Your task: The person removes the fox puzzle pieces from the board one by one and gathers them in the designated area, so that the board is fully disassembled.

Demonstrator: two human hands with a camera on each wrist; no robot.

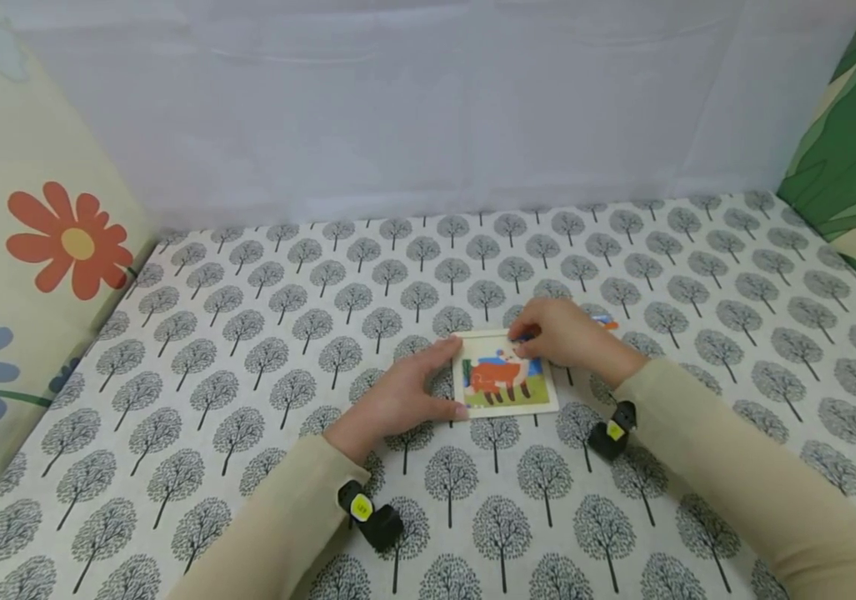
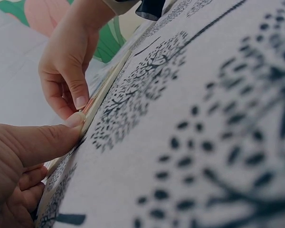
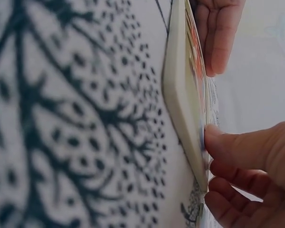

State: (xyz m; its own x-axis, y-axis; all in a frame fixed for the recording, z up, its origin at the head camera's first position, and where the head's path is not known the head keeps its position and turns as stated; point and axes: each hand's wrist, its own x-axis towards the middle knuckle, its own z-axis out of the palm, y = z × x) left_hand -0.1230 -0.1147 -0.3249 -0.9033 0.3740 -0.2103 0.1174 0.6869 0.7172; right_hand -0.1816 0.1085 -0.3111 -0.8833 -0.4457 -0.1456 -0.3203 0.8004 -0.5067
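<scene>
Left hand (image 1: 401,395): spread against board (image 1: 498,379), likely steadying it.
Right hand (image 1: 561,335): fingertips at top-right corner; cannot tell whether pinching.

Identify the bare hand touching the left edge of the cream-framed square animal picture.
The left hand, its thumb and fingers at that edge; the right hand is at the upper right of the picture.

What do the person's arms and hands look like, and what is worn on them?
The left sleeve and right sleeve are both long, plain and beige. The left wrist device and right wrist device are black with yellow labels. The left hand and right hand wear no gloves.
</scene>
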